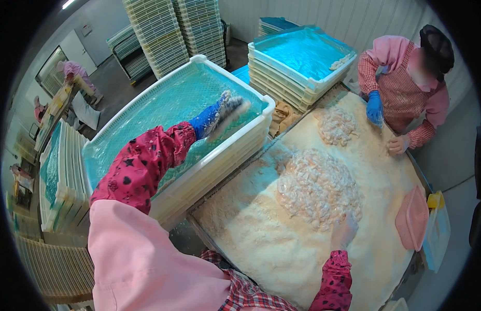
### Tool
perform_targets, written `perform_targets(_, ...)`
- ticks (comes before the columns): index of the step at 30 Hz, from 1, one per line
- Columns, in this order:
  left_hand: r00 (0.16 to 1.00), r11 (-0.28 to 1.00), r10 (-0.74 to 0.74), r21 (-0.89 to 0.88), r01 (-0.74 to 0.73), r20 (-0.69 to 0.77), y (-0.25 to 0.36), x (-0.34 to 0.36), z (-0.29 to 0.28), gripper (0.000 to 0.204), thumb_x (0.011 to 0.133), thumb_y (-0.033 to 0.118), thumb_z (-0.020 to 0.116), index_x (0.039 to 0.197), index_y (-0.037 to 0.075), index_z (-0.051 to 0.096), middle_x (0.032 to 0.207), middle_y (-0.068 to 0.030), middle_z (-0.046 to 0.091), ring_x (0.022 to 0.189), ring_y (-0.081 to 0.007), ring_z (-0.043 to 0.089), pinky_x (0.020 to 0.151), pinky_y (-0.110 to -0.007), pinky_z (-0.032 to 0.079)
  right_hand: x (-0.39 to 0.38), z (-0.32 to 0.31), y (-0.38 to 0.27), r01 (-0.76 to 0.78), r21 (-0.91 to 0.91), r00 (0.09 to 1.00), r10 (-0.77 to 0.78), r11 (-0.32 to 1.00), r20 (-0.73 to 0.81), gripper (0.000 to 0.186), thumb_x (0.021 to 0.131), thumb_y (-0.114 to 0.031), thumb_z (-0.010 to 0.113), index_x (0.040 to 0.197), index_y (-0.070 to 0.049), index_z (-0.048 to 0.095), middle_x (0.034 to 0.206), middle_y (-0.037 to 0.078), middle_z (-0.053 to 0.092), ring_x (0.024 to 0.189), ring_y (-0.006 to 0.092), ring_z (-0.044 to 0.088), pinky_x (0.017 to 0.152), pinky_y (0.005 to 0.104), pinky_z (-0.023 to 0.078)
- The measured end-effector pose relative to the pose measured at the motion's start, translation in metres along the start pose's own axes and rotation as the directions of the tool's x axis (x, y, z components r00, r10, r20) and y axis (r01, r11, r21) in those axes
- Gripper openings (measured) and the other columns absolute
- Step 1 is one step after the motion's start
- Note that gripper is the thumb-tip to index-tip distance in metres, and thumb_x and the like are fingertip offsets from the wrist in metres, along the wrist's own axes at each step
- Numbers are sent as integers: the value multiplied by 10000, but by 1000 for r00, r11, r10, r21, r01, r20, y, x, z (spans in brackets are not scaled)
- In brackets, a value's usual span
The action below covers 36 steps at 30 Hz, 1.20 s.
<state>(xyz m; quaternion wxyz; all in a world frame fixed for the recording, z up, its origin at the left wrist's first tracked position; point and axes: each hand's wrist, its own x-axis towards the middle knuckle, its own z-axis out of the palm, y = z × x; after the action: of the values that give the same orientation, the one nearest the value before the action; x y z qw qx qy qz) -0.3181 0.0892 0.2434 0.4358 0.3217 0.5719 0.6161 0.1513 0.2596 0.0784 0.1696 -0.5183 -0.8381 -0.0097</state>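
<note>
My left hand (209,120), in a blue glove, is over a white tray (261,136) lined with blue-green film. Its fingers look whitened with powder and are smeared by motion; whether they hold anything is unclear. At the near edge of a heap of pale, wet-looking, powder-dusted pieces (318,189), my right hand (345,231) reaches in. It looks pale and its fingertips blend into the heap, so their grip does not show. White powder (266,233) covers the table beneath the heap. Floral red sleeves cover both my forearms.
Across the table a co-worker (411,88) has a gloved hand near a smaller heap (336,126). A pink basket (412,217) sits at the right edge beside a pale container (436,233). Another lined tray stack (302,57) stands beyond; tall crate stacks (155,36) rise behind.
</note>
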Motion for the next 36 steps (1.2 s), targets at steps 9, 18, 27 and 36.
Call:
perform_targets(9,963,946,199,222,-237,183,-33,35,-19,548,986,375,201,1392,7,214,1441,-107,268,1323,-193,272,1106,-316,172,4,2,32,62,216,993,-39,974,-111,123,694,-76,628,764,-30,538,694,138,554,667,311,554,585,386,424)
perform_targets(18,963,952,158,224,-207,218,8,-37,110,673,924,537,276,1379,41,276,1377,-140,364,1268,-232,354,1073,-374,256,3,-17,36,102,329,979,-36,939,-202,170,661,-106,657,786,-60,551,710,122,570,719,310,570,630,397,452)
perform_targets(27,881,933,-10,321,-161,473,-122,-106,170,505,949,248,428,1373,18,281,1374,-146,365,1201,-235,445,1012,-355,325,-33,-26,40,139,461,990,-135,877,-41,167,648,-74,644,787,-54,553,722,120,561,731,299,565,672,402,441)
perform_targets(36,877,554,39,720,-418,480,-229,-161,230,676,764,362,654,1287,7,415,1259,-227,455,1125,-372,455,965,-427,361,-166,-23,83,-338,611,933,171,715,316,348,706,-89,622,1039,-30,542,1114,173,547,943,324,551,828,401,441)
